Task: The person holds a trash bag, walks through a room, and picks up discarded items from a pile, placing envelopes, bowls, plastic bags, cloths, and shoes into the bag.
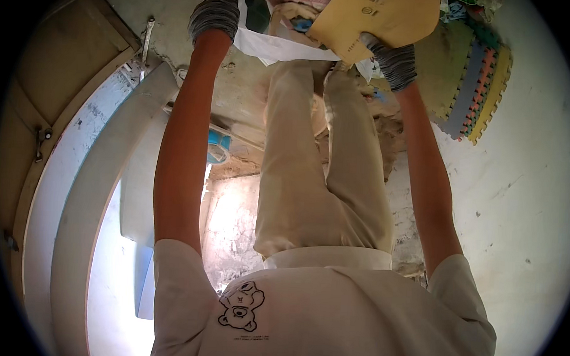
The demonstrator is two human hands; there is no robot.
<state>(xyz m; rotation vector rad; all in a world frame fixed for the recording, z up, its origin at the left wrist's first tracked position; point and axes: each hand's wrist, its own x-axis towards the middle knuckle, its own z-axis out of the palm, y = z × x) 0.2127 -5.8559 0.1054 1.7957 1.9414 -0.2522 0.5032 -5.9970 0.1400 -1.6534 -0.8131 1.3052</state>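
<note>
My right hand point(392, 63), in a grey knitted glove, grips the lower edge of a flat tan paper or cardboard piece point(385, 17), with the thumb on its near face. The piece bears printed marks and runs out of the top of the picture. My left hand point(214, 17), gloved alike, is at the top beside a white bag or sheet point(281, 49). Its fingers are turned away, so I cannot see whether they hold the white edge. Between the hands, the white material surrounds a beige cloth-like thing point(292, 16) with a bit of blue in it.
Interlocking foam mats point(477, 91) in several colours lean by the pale wall point(528, 188) on the right. Long curved-looking boards point(100, 146) and a brown wooden door or cabinet panel point(67, 39) stand left. Debris and a blue item point(218, 146) lie behind my legs point(313, 179).
</note>
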